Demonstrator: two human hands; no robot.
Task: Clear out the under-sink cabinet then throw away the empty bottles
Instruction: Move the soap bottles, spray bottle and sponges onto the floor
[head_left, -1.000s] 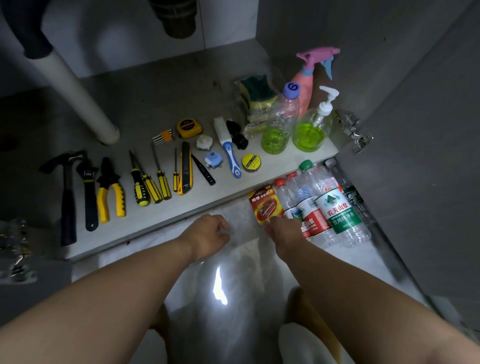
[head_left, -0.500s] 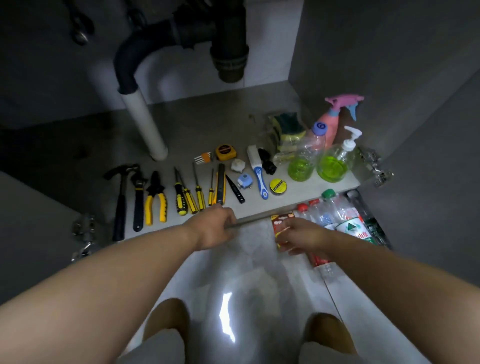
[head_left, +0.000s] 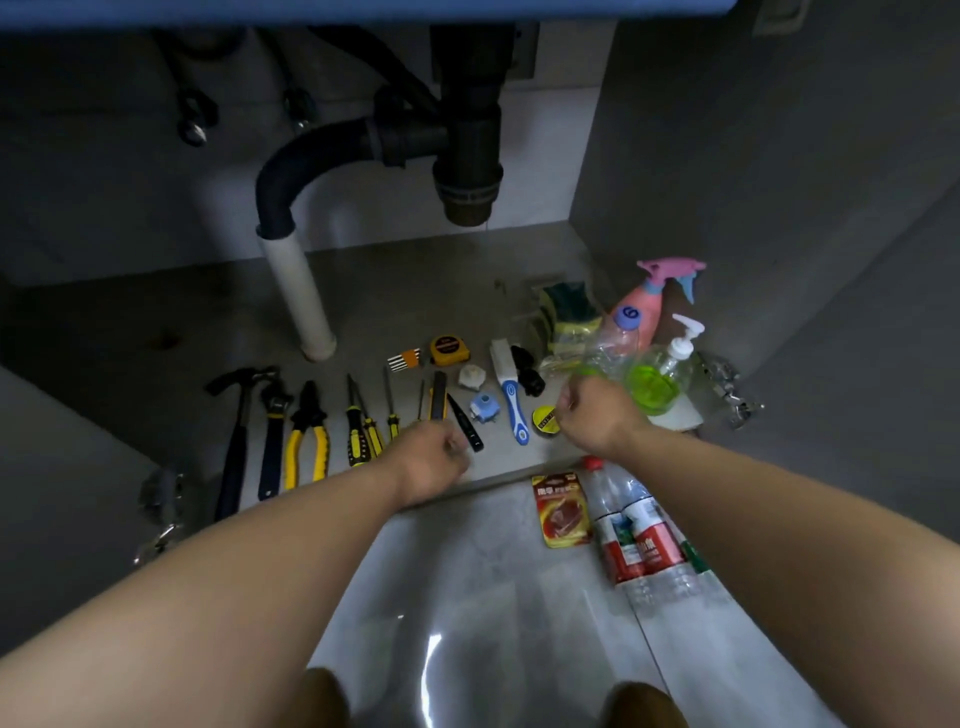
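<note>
The under-sink cabinet floor holds a row of tools and, at its right end, a clear bottle with a purple cap, a pump bottle of green liquid and a pink spray bottle. Several plastic water bottles and a red packet lie on the tiled floor in front. My left hand is curled at the cabinet's front edge, over a black blade. My right hand is curled just in front of the clear bottle, with nothing visible in it.
The tool row includes a hammer, yellow pliers, screwdrivers, a tape measure, a blue-handled brush and a tape roll. Sponges sit behind. A white drain pipe stands mid-cabinet. Door hinges flank the opening.
My right hand let go of the red packet on the floor and rose to the clear bottle. My left hand moved up to the cabinet edge. The view tilted up and pulled back.
</note>
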